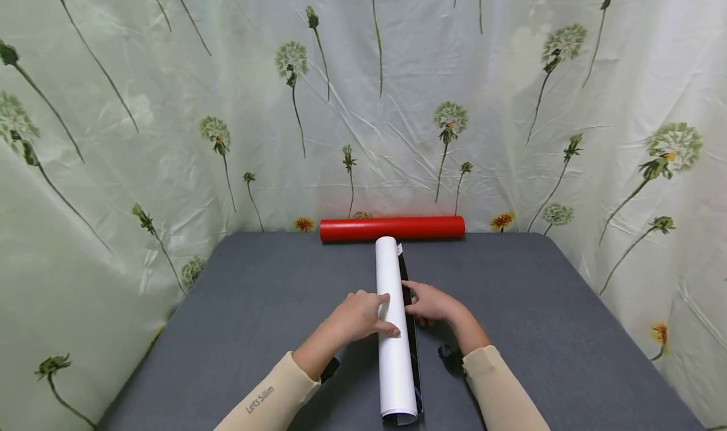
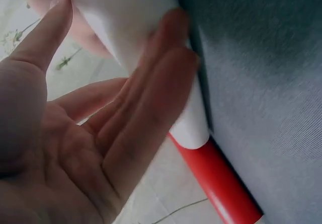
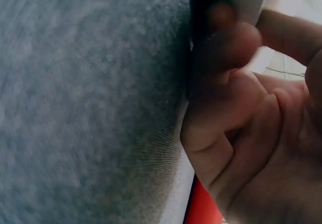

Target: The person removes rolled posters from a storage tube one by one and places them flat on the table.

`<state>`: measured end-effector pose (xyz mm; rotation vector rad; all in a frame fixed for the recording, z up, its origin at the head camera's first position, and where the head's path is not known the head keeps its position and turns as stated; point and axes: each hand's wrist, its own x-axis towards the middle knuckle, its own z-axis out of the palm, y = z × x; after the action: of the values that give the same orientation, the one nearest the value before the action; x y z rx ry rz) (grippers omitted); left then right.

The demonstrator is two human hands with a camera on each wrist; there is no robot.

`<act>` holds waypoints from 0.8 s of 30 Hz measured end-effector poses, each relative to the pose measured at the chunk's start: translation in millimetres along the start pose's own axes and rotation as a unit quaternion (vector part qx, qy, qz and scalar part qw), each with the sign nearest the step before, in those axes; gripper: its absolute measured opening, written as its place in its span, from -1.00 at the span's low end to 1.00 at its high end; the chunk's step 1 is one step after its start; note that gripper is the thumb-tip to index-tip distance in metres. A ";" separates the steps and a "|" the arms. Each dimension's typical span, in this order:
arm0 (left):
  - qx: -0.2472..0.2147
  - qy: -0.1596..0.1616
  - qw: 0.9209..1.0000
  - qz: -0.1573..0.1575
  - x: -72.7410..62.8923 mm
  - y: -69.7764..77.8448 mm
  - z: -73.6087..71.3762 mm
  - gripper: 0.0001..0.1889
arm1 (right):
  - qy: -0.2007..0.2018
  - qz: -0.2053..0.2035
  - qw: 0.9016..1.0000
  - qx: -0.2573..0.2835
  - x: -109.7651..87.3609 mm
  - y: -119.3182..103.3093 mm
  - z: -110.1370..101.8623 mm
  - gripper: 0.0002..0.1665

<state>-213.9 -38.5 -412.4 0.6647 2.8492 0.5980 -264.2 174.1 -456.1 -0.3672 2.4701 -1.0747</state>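
Observation:
A rolled poster (image 1: 392, 361), white outside, lies lengthwise on the dark table. Its dark printed side shows as a narrow strip (image 1: 416, 361) along the right edge and inside the near end. My left hand (image 1: 359, 317) lies against the roll's left side, thumb over the top; the left wrist view shows long, nearly straight fingers (image 2: 151, 108) along the white surface. Across from it, my right hand (image 1: 434, 303) is at the dark strip. In the right wrist view its fingers (image 3: 236, 48) curl at the dark edge, with the thumb by the white roll.
A red tube (image 1: 392, 229) lies crosswise at the table's far edge, just behind the roll's far end. The grey table (image 1: 272, 279) backs onto a hanging flowered sheet (image 1: 255, 103). Dark wrist cameras (image 1: 450, 358) sit under both forearms.

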 end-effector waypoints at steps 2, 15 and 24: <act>0.037 0.021 0.999 0.004 2.0 2.0 0.1 -0.34 | -0.011 -0.001 1.000 0.006 -0.6 1.9 -0.2 -0.07; 0.165 0.084 0.980 0.066 13.5 5.7 16.0 -0.34 | -0.043 0.000 0.999 0.032 2.6 11.8 1.0 -0.14; 0.141 -0.002 0.985 0.100 11.9 5.8 11.1 -0.63 | -0.057 0.003 0.997 0.045 2.7 11.9 -3.6 -0.10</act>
<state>-219.6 -24.5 -420.7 1.0041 2.9113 0.2147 -269.1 183.2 -463.5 -0.3831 2.3135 -1.1260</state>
